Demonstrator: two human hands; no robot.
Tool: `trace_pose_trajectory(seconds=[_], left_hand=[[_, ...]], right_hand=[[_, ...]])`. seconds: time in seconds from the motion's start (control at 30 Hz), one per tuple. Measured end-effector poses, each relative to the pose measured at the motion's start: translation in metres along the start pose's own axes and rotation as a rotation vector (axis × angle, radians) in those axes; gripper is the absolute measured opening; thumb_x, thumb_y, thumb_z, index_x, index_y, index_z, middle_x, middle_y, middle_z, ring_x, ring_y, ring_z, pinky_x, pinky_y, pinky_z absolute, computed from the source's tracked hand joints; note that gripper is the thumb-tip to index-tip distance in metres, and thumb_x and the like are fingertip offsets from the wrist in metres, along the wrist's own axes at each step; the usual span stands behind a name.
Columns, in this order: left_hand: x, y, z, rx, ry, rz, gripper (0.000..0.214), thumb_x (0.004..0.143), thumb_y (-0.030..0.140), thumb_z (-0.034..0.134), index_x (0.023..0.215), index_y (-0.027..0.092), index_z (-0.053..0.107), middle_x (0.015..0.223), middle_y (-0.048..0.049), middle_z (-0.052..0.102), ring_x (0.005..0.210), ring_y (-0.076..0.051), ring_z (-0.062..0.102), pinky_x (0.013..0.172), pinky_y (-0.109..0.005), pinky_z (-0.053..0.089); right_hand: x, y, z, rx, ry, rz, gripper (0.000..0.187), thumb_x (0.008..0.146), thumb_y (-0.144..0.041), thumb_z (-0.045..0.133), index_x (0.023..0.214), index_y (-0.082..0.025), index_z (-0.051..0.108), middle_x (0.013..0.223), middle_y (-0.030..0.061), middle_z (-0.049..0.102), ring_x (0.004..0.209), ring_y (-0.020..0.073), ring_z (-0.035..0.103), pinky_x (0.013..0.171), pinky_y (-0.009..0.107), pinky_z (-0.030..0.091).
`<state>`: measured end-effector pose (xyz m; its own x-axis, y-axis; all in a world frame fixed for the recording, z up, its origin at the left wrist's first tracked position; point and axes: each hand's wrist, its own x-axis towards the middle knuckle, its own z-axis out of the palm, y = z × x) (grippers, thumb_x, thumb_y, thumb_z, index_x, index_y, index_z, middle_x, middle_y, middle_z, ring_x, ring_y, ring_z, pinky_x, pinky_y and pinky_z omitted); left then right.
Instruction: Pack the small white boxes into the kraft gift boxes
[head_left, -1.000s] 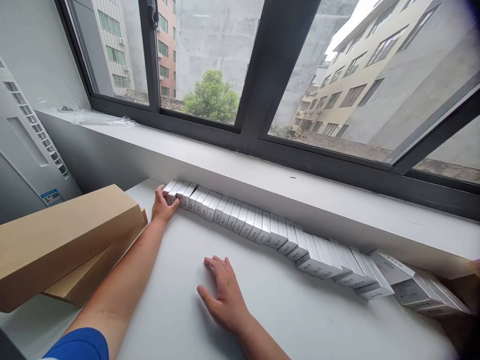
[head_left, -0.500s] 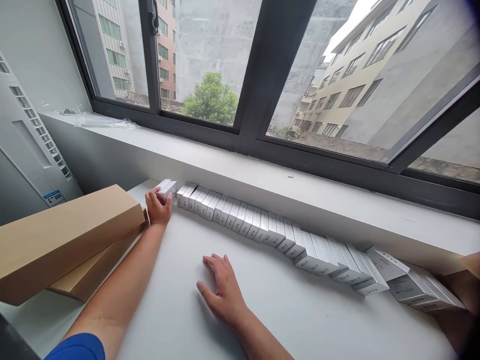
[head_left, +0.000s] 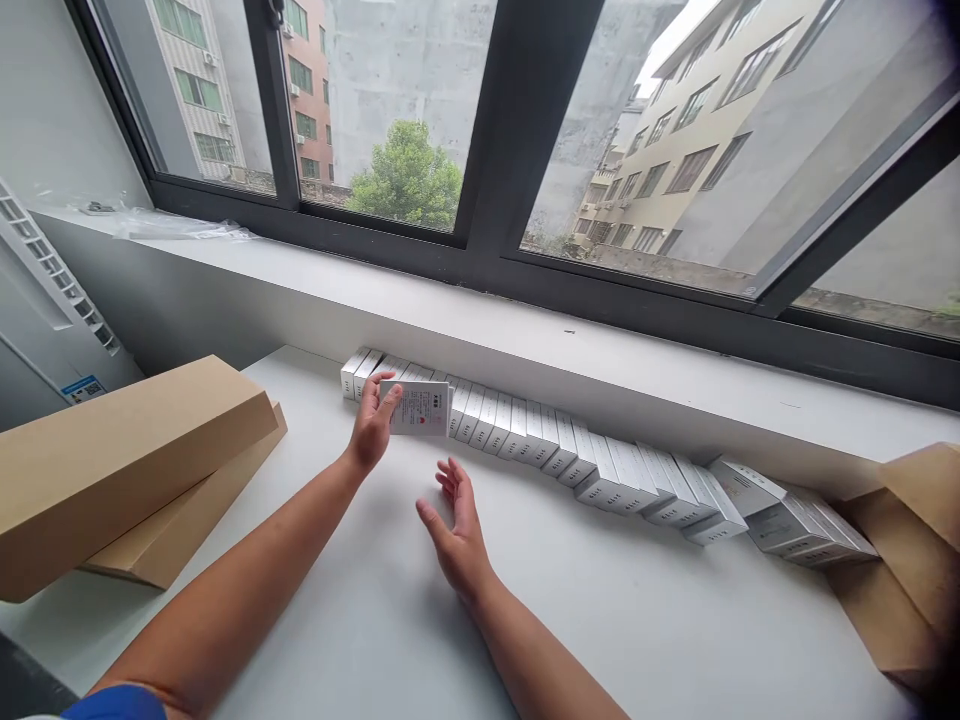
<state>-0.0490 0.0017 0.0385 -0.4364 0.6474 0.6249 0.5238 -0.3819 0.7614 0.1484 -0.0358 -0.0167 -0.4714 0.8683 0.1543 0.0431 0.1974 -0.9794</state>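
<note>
1. Left hand (head_left: 370,428): clamped on boxes (head_left: 424,410), now in front of the row (head_left: 541,436) rather than beside its left end; printed face newly visible.
2. Right hand (head_left: 462,540): thumb and fingers apart, now nearer the boxes.

A white tabletop (head_left: 360,610) is lined along its far edge by small white boxes (head_left: 544,430), with the lower of two stacked brown cartons (head_left: 180,530) laid at its left and brown cardboard (head_left: 904,570) seen at its right
</note>
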Motion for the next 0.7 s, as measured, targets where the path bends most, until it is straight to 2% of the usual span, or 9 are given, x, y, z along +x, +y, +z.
trace_pose_trajectory(seconds=[0.1,0.17,0.23,0.33,0.43,0.5,0.57,0.63,0.7], left_hand=[[-0.026,0.011,0.013,-0.028,-0.128,0.105,0.034,0.103,0.044,0.044,0.129,0.024,0.042,0.1,-0.0062,0.067,0.087,-0.02,0.069,0.076,-0.035,0.058],[-0.046,0.016,0.014,-0.019,-0.21,0.231,0.043,0.092,0.039,0.065,0.128,0.024,0.046,0.113,-0.0099,0.066,0.101,-0.024,0.068,0.085,-0.039,0.058],[-0.065,0.02,0.01,-0.007,-0.292,0.363,0.049,0.082,0.03,0.076,0.125,0.025,0.052,0.12,-0.0111,0.066,0.11,-0.027,0.066,0.094,-0.044,0.056],[-0.086,0.026,0.002,-0.009,-0.41,0.497,0.05,0.081,0.021,0.076,0.126,0.028,0.055,0.116,-0.0081,0.07,0.11,-0.025,0.067,0.102,-0.047,0.054],[-0.098,0.032,-0.003,-0.037,-0.501,0.539,0.057,0.074,0.038,0.088,0.122,0.029,0.058,0.108,-0.005,0.072,0.108,-0.026,0.068,0.112,-0.051,0.049],[-0.1,0.034,-0.004,-0.064,-0.468,0.482,0.067,0.069,0.049,0.09,0.124,0.03,0.057,0.109,-0.0066,0.071,0.114,-0.029,0.066,0.118,-0.056,0.042],[-0.1,0.033,-0.005,-0.07,-0.389,0.331,0.076,0.073,0.05,0.087,0.135,0.029,0.049,0.126,-0.0135,0.064,0.134,-0.036,0.055,0.121,-0.063,0.035],[-0.1,0.03,-0.005,-0.104,-0.388,0.051,0.09,0.075,0.05,0.085,0.148,0.029,0.036,0.15,-0.0191,0.047,0.15,-0.039,0.036,0.121,-0.066,0.032],[-0.099,0.027,-0.005,-0.181,-0.479,-0.244,0.096,0.074,0.052,0.085,0.151,0.03,0.031,0.157,-0.02,0.041,0.149,-0.039,0.038,0.117,-0.062,0.04]], right_hand=[[0.009,-0.002,-0.002,0.243,0.078,0.007,0.077,0.089,-0.056,0.068,0.152,-0.026,0.035,0.158,0.0148,0.044,0.141,0.0297,0.05,0.12,0.053,0.039],[0.014,-0.007,-0.005,0.377,0.088,-0.017,0.076,0.087,-0.06,0.069,0.148,-0.024,0.042,0.152,0.0141,0.051,0.137,0.03,0.054,0.117,0.051,0.041],[0.017,-0.012,-0.009,0.491,0.086,-0.014,0.075,0.086,-0.068,0.064,0.143,-0.022,0.049,0.142,0.0134,0.061,0.133,0.0312,0.057,0.114,0.05,0.045],[0.021,-0.018,-0.017,0.607,0.014,0.132,0.081,0.085,-0.082,0.048,0.13,-0.016,0.061,0.121,0.0149,0.071,0.123,0.0344,0.064,0.104,0.051,0.052],[0.023,-0.022,-0.024,0.713,-0.042,0.308,0.078,0.086,-0.079,0.048,0.131,-0.017,0.061,0.109,0.0134,0.075,0.112,0.0348,0.069,0.096,0.052,0.056],[0.023,-0.024,-0.026,0.776,-0.033,0.362,0.073,0.086,-0.071,0.053,0.138,-0.019,0.056,0.11,0.0114,0.075,0.108,0.0341,0.071,0.094,0.053,0.056],[0.022,-0.025,-0.026,0.786,-0.032,0.396,0.075,0.086,-0.071,0.051,0.141,-0.02,0.053,0.112,0.0113,0.075,0.106,0.0344,0.072,0.092,0.054,0.057],[0.022,-0.024,-0.026,0.765,-0.041,0.426,0.082,0.086,-0.078,0.043,0.143,-0.019,0.051,0.112,0.0123,0.075,0.105,0.0352,0.072,0.09,0.055,0.057],[0.023,-0.024,-0.026,0.761,-0.035,0.437,0.087,0.085,-0.081,0.038,0.145,-0.02,0.048,0.111,0.0125,0.075,0.103,0.0357,0.072,0.088,0.057,0.056]])
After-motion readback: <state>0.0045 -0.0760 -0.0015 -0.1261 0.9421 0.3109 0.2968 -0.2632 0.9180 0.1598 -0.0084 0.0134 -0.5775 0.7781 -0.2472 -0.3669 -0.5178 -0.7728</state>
